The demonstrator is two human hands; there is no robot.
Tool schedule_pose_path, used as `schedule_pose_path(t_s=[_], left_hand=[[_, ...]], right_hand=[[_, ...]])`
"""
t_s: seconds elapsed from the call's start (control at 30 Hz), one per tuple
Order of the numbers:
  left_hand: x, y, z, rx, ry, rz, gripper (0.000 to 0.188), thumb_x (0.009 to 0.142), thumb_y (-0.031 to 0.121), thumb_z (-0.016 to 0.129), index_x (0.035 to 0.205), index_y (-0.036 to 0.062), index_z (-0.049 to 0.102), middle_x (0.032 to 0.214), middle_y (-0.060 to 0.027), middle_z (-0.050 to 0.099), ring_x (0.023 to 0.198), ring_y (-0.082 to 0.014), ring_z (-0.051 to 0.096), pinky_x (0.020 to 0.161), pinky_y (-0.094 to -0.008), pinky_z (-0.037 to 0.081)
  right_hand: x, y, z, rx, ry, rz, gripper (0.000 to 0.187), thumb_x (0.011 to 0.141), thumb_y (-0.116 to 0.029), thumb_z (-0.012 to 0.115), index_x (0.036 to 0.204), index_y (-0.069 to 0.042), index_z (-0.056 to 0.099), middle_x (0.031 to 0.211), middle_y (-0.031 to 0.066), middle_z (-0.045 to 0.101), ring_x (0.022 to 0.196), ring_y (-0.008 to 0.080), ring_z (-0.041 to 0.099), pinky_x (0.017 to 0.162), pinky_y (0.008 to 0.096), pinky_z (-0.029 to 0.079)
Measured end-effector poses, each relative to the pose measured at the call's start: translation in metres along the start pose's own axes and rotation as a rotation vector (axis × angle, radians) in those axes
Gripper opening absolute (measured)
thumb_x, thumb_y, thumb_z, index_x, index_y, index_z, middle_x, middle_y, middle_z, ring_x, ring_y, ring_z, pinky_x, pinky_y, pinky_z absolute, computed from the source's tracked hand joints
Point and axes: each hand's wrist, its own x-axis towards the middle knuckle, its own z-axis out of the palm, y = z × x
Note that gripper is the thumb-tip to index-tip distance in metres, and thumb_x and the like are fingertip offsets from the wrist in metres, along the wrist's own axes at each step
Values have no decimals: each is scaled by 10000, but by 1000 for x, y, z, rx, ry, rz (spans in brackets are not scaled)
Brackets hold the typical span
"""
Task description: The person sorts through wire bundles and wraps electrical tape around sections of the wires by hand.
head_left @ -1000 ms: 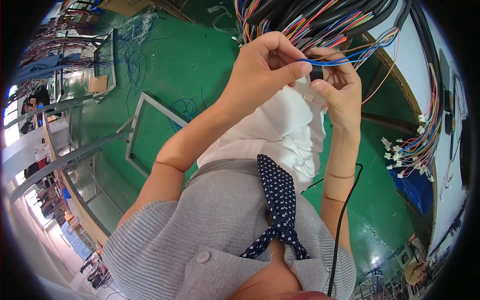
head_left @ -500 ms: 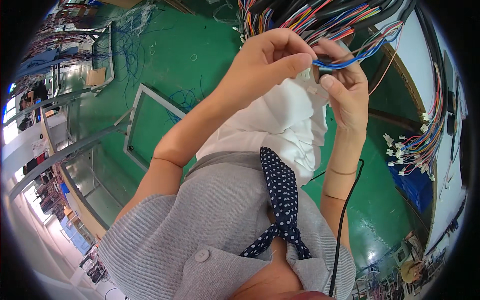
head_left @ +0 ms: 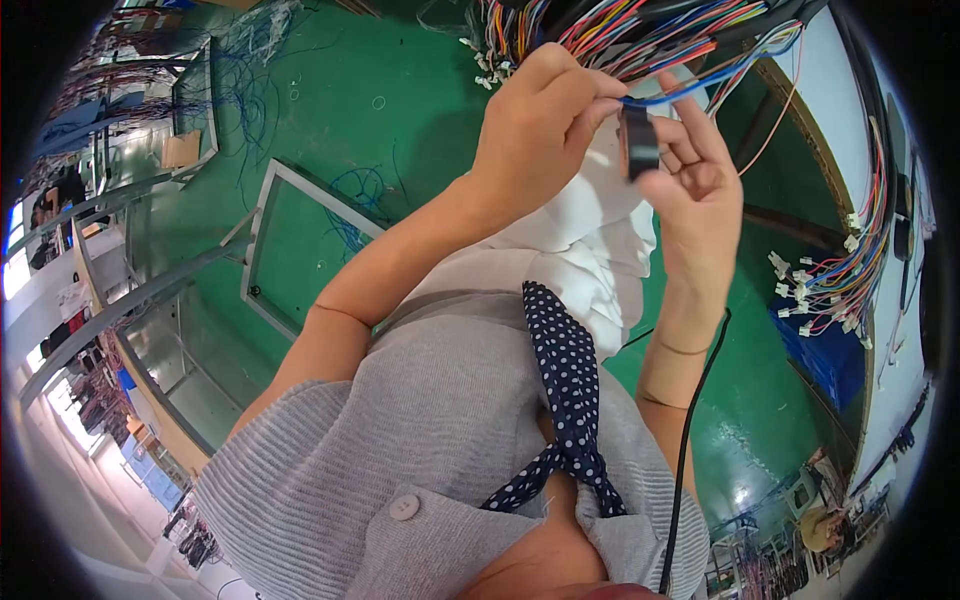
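My left hand point(head_left: 550, 125) is closed in a pinch at the end of a bundle of blue and other coloured wires point(head_left: 710, 80), which runs off to the upper right. Just beside its fingertips, a roll of black tape point(head_left: 640, 142) hangs close under the wires. My right hand point(head_left: 700, 160) has its thumb at the roll's lower edge and curled fingers at its side, with the index finger raised by the wires. Whether the tape's free end is stuck to the wires is too small to tell.
Thick black-sleeved harnesses with many coloured wires point(head_left: 640, 40) lie at the top. White connectors point(head_left: 800, 290) hang from wires at the right board's edge, above a blue crate point(head_left: 815, 350). A metal frame point(head_left: 262, 225) stands on the green floor at left.
The tape roll has come into plain view beside my left fingertips. My right hand has opened its fingers somewhat and turned, and my left hand has rotated around the wire end.
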Motion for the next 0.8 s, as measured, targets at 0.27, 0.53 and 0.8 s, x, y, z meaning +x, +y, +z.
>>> schedule_pose_path(t_s=[0.27, 0.53, 0.8], left_hand=[[15, 12, -29, -850, -607, -909, 242, 840, 169, 718, 1026, 26, 659, 878, 33, 614, 747, -40, 518, 637, -183, 403], [21, -2, -24, -1354, -735, -976, 239, 852, 162, 708, 1035, 61, 592, 932, 43, 597, 762, -14, 473, 643, -166, 379], [1, 13, -9, -1367, -447, -891, 166, 833, 74, 713, 952, 67, 598, 987, 22, 552, 784, -37, 475, 653, -175, 390]], right_hand=[[34, 12, -39, -12, -115, 124, 595, 839, -264, 691, 1311, 47, 506, 1137, 82, 599, 1053, 134, 540, 921, 228, 396], [57, -4, -43, -214, -449, 95, 535, 769, -260, 728, 1224, -22, 582, 1150, 89, 621, 1050, 170, 586, 938, 307, 462], [2, -15, -48, 250, -103, 236, 537, 827, -369, 651, 1132, 66, 573, 904, 41, 611, 792, 111, 540, 697, 248, 411]])
